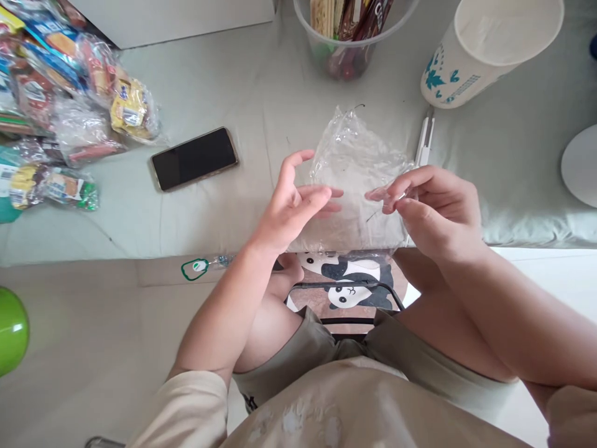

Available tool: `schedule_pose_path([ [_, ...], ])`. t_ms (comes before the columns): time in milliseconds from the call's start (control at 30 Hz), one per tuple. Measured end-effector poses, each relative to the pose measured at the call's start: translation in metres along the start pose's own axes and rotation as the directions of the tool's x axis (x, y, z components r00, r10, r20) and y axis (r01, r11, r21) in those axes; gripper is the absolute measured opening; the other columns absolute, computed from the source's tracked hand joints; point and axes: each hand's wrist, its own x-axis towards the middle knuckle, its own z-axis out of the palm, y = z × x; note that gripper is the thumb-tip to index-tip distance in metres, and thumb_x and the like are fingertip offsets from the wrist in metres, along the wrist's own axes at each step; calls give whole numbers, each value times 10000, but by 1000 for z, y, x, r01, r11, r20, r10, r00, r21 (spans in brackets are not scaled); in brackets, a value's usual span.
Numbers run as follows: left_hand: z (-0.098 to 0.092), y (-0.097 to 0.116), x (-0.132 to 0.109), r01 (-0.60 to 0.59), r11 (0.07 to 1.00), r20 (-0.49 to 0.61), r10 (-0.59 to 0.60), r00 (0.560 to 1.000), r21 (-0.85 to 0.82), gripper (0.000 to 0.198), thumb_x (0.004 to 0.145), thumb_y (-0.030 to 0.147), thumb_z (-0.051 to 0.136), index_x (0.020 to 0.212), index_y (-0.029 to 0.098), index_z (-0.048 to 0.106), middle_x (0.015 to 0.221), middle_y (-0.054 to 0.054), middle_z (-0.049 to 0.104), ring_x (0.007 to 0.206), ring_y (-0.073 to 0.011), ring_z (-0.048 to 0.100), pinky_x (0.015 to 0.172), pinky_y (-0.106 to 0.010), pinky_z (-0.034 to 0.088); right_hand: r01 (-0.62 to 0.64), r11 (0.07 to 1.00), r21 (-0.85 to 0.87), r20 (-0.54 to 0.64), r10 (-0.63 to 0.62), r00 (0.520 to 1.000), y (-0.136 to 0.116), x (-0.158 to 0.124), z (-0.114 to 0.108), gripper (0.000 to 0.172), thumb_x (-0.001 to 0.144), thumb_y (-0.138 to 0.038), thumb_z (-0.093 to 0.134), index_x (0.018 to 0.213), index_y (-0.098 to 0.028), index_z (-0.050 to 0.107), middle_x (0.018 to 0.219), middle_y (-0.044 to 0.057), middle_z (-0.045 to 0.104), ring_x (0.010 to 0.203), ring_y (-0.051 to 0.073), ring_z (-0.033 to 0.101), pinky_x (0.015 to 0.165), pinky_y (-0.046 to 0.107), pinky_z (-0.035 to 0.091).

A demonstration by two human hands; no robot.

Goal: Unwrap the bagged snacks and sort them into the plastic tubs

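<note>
Head view, items as seen:

1. Clear plastic bag [354, 162]: crumpled, see-through, lying at the near edge of the surface, centre of frame, btwn both hands. Contents can't be made out.
2. Left hand [293, 205]: fingers loosely spread, index lifted, other fingertips against the bag's left edge.
3. Right hand [433, 208]: thumb and fingertips pinching the bag's right edge, remaining fingers curled.
4. Clear tub [354, 43]: top centre, behind the bag. Holds snack bars and packets stood upright, brown/red wrappers.
5. White cup [489, 50]: teal leaf print, top right, tilted w/ its mouth toward the camera, plain white inside.
6. Snack packets [69, 93]: heap at far left, many in clear wrap, mixed colours.
7. Phone [194, 158]: dark screen up, left of the bag, well apart from it.
8. White slim object [425, 137]: just right of the bag, kind unclear.
9. White disc [581, 165]: right edge, partly cut off.

Surface [233, 81]: pale grey-green cloth cover; table or bed, can't tell. Below it, beige floor [93, 323], a green ball [12, 330] at left, and a panda-print item [347, 283] btwn the person's knees.
</note>
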Motion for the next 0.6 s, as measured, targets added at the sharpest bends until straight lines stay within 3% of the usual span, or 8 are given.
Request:
schedule_pose_path([
  [67, 4, 2, 1, 61, 998, -76, -63, 995, -17, 481, 1050, 383, 547, 1486, 360, 345, 949, -25, 781, 713, -176, 781, 646, -298, 613, -139, 990, 11, -7, 139, 990, 3, 3, 1, 95, 901, -331, 684, 955, -252, 690, 662, -20, 663, 664, 192, 735, 704, 364, 632],
  [167, 4, 1, 6, 113, 991, -185, -99, 978, 68, 350, 1055, 314, 512, 1400, 327, 455, 766, 5, 742, 560, -180, 725, 531, -289, 549, -388, 920, -49, -5, 388, 922, 9, 8, -1, 160, 864, -184, 592, 993, -232, 672, 517, -70, 527, 479, 166, 653, 547, 309, 571],
  [233, 3, -1, 8, 147, 984, -210, -123, 970, 103, 285, 1049, 256, 500, 1329, 307, 508, 707, 17, 720, 512, -181, 699, 495, -284, 519, -434, 896, -97, 12, 437, 900, 13, 10, -3, 230, 844, -135, 549, 1022, -223, 664, 489, -75, 503, 442, 165, 632, 478, 288, 519],
  [367, 2, 1, 8, 173, 985, -163, -169, 972, 8, 259, 1066, 252, 429, 1304, 296, 522, 738, 3, 739, 565, -186, 735, 511, -286, 545, -349, 910, -223, 16, 362, 932, 15, 9, -4, 248, 889, -142, 532, 1091, -228, 646, 512, -65, 564, 453, 154, 632, 441, 267, 470],
  [500, -3, 7, 2, 111, 994, -11, -112, 994, -20, 413, 1010, 308, 583, 1409, 323, 479, 831, -2, 775, 659, -192, 780, 575, -296, 605, -209, 942, -263, 40, 227, 973, 12, 4, -4, 289, 937, -246, 596, 1226, -248, 617, 657, -35, 670, 592, 163, 700, 526, 285, 527],
  [600, -8, 10, -3, 44, 999, -45, -45, 998, -26, 310, 995, 368, 599, 1291, 283, 572, 878, -19, 772, 726, -186, 792, 630, -301, 640, -125, 954, -272, 26, 137, 990, 10, 2, -6, 229, 947, -287, 625, 1172, -250, 627, 728, -17, 678, 703, 176, 735, 624, 308, 577],
])
